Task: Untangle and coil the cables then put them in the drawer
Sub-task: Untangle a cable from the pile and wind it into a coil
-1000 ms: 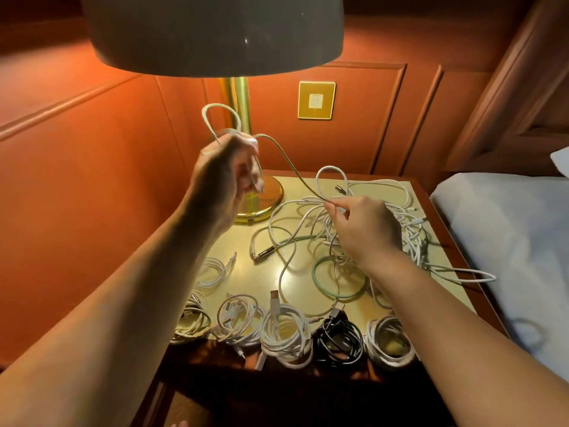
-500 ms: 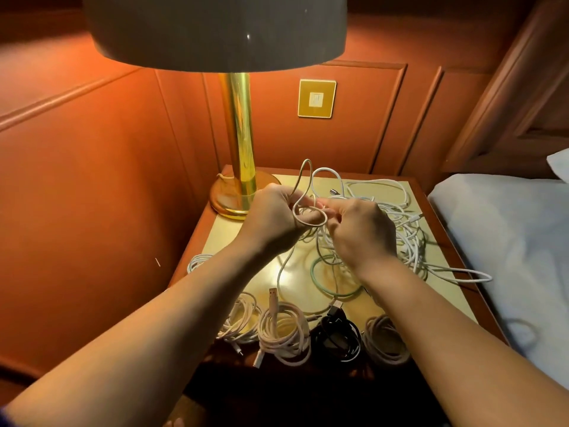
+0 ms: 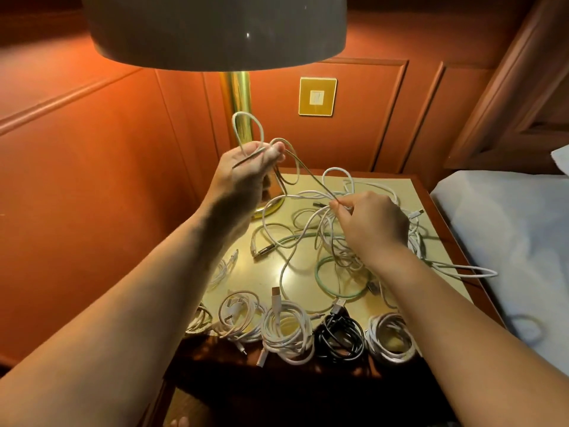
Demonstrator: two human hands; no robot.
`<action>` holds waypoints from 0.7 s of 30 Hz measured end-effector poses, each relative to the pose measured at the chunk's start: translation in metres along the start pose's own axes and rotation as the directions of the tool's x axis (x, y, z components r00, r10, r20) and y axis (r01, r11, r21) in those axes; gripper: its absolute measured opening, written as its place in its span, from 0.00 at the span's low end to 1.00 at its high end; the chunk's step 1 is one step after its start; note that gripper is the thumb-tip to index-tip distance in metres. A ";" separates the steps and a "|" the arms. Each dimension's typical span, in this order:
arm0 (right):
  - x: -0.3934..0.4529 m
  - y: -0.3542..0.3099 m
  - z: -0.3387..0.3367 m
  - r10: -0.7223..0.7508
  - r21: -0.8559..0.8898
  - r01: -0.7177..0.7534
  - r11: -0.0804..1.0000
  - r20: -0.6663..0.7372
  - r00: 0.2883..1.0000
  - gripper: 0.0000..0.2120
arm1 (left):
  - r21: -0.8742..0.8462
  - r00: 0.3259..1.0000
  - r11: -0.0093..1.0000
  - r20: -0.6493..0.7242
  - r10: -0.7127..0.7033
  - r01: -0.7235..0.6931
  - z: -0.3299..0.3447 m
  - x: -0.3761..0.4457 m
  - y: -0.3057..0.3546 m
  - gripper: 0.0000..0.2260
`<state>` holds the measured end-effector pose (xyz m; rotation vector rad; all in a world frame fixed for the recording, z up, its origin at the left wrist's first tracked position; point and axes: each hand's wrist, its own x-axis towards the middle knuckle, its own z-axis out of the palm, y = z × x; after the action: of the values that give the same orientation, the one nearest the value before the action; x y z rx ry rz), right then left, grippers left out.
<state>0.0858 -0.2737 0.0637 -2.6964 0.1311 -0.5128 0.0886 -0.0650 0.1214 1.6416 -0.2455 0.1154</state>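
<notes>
Six coiled cables (image 3: 288, 331) (one black (image 3: 338, 335))

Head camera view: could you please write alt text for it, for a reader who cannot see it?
A person's left hand holds up loops of a white cable while the right hand pinches it above a tangled pile of cables on a bedside table. A row of coiled cables lines the table's near edge, under a brass lamp.

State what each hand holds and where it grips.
Left hand grips the gathered loops of a white cable at their base; right hand pinches the same cable's run just above the tangle.
</notes>
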 end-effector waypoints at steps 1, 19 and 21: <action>-0.001 -0.001 0.000 -0.001 0.009 0.001 1.000 -0.001 1.000 0.15 | 0.048 0.999 0.998 -0.030 0.040 -0.038 0.000 -0.001 -0.005 0.10; -0.015 -0.015 0.001 -0.109 -0.084 0.108 0.991 -0.013 0.994 0.11 | 0.021 0.988 0.994 -0.112 -0.102 0.105 0.063 -0.007 -0.050 0.04; -0.011 -0.013 0.000 -0.083 -0.098 0.083 0.992 0.005 0.997 0.13 | 0.008 0.993 1.000 -0.116 -0.029 0.030 0.060 -0.007 -0.040 0.01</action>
<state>0.0761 -0.2597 0.0651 -2.8080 0.0445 -0.5432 0.0866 -0.1216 0.0756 1.6416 -0.1321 0.1887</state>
